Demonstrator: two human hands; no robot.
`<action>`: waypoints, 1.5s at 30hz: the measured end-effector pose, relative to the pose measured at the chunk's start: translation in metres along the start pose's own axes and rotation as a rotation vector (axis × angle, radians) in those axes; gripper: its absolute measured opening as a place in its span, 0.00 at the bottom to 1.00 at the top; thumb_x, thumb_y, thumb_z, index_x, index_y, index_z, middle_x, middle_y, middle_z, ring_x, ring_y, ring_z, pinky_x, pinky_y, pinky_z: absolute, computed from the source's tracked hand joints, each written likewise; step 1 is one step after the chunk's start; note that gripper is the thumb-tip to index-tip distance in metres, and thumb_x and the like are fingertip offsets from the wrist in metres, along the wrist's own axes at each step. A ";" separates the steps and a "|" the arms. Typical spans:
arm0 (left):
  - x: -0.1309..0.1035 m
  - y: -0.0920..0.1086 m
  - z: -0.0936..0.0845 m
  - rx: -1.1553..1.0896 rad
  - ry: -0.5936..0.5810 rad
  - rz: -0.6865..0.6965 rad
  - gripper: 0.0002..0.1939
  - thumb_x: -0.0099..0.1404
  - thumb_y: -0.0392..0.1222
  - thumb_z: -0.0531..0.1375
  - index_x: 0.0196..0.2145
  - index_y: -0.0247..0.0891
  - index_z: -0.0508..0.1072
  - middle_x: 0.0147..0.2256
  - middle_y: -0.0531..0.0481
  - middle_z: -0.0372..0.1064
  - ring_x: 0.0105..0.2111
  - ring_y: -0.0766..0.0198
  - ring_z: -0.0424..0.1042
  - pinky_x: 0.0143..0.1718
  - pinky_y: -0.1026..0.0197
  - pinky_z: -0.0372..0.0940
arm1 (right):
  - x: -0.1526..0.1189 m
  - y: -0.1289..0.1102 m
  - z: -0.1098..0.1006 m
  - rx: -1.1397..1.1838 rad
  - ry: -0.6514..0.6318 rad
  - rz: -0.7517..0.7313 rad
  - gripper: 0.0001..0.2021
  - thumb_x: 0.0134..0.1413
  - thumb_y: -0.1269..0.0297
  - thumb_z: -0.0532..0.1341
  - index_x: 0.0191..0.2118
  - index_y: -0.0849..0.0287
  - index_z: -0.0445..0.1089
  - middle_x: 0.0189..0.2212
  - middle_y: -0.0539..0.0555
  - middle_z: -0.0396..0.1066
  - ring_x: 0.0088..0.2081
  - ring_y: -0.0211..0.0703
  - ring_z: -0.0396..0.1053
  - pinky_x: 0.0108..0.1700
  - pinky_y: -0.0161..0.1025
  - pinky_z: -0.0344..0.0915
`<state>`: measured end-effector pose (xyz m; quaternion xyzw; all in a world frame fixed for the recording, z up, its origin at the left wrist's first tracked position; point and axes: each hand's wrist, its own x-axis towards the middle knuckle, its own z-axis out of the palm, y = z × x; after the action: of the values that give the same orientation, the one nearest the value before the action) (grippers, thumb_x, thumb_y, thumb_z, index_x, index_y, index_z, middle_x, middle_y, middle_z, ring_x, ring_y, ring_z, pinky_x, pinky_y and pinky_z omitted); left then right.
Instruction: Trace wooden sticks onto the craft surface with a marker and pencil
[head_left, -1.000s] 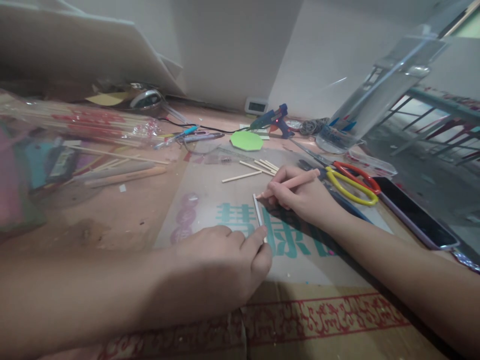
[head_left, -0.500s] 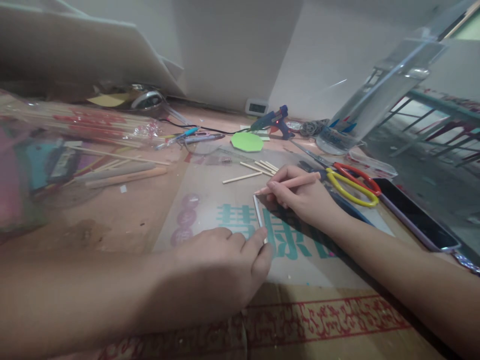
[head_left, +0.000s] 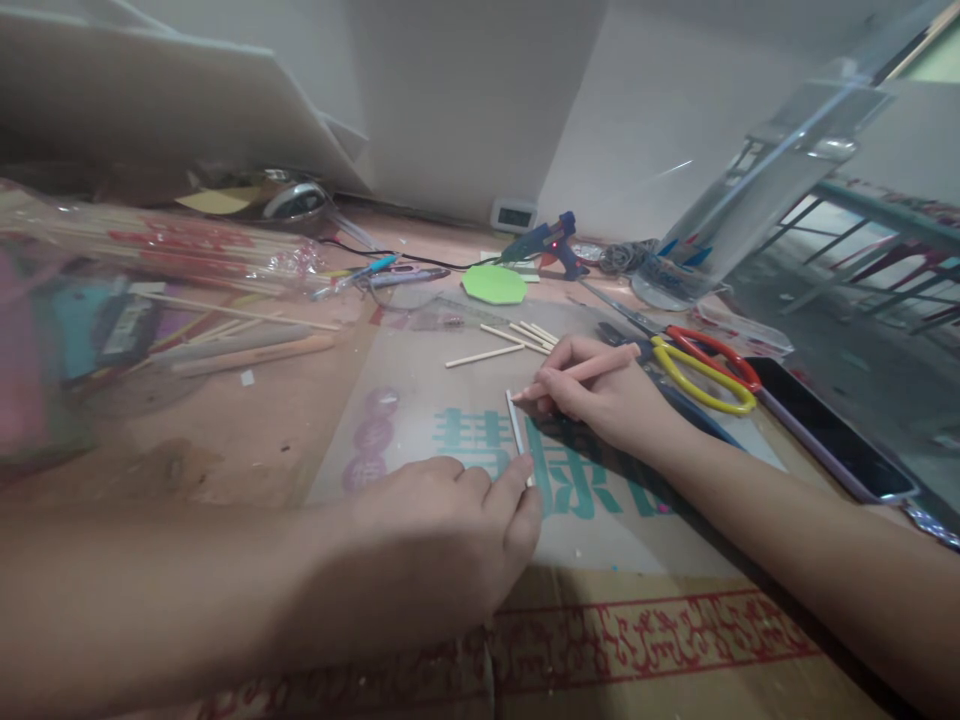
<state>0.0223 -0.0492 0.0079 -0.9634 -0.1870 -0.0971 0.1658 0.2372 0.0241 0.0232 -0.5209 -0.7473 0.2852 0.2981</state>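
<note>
My left hand [head_left: 442, 535] pinches the near end of a short pale wooden stick [head_left: 516, 424] that lies flat on a translucent sheet with teal lettering [head_left: 420, 420]. My right hand [head_left: 607, 395] grips a pink pen-shaped tool [head_left: 585, 368] like a pencil. The tool's tip touches the far end of the stick. Several more cut sticks [head_left: 517, 338] lie just beyond my right hand.
Red-and-yellow scissors [head_left: 701, 365] and a dark phone [head_left: 825, 425] lie to the right. At the back are a blue glue gun [head_left: 544, 240], a green octagon of paper [head_left: 493, 283] and a clear water bottle [head_left: 750, 190]. A bag of long skewers [head_left: 172, 250] sits at the left.
My right hand and the pink tool lifted slightly away from the stick's far end, then came back down to it. My left hand has kept still on the stick.
</note>
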 end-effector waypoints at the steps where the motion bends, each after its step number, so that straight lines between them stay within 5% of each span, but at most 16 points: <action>1: 0.000 0.000 0.000 0.007 -0.007 0.004 0.19 0.71 0.35 0.50 0.52 0.30 0.75 0.49 0.35 0.78 0.27 0.56 0.78 0.22 0.56 0.68 | 0.000 0.000 0.000 0.001 -0.001 0.000 0.11 0.62 0.61 0.61 0.29 0.58 0.70 0.27 0.54 0.76 0.25 0.39 0.71 0.25 0.34 0.65; 23: -0.001 -0.003 0.000 -0.001 0.000 0.002 0.16 0.72 0.35 0.50 0.50 0.31 0.74 0.49 0.35 0.78 0.26 0.56 0.78 0.22 0.56 0.66 | 0.001 0.002 0.003 0.045 0.024 -0.011 0.11 0.62 0.59 0.61 0.31 0.59 0.69 0.26 0.54 0.77 0.23 0.37 0.71 0.22 0.33 0.63; 31: 0.000 -0.003 0.000 -0.017 0.034 -0.011 0.17 0.71 0.33 0.49 0.48 0.31 0.75 0.47 0.36 0.79 0.26 0.55 0.78 0.21 0.55 0.67 | 0.000 0.002 -0.002 0.078 -0.073 -0.018 0.10 0.60 0.63 0.62 0.28 0.59 0.69 0.23 0.52 0.76 0.25 0.39 0.73 0.24 0.32 0.65; 37: -0.001 -0.003 0.001 -0.016 0.020 -0.002 0.16 0.71 0.34 0.49 0.49 0.30 0.75 0.48 0.35 0.79 0.26 0.56 0.77 0.21 0.55 0.67 | 0.001 0.000 0.001 0.066 -0.001 -0.016 0.11 0.62 0.59 0.61 0.31 0.59 0.70 0.26 0.54 0.77 0.20 0.35 0.68 0.21 0.32 0.61; 45: 0.000 -0.003 0.001 -0.014 0.019 -0.001 0.17 0.71 0.34 0.50 0.49 0.30 0.75 0.47 0.36 0.79 0.26 0.55 0.78 0.21 0.55 0.68 | 0.000 0.006 -0.003 0.060 -0.117 -0.036 0.10 0.59 0.65 0.62 0.27 0.58 0.68 0.23 0.52 0.77 0.24 0.39 0.73 0.23 0.32 0.63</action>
<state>0.0211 -0.0459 0.0076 -0.9635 -0.1851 -0.1076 0.1606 0.2431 0.0261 0.0206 -0.4805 -0.7639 0.3321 0.2743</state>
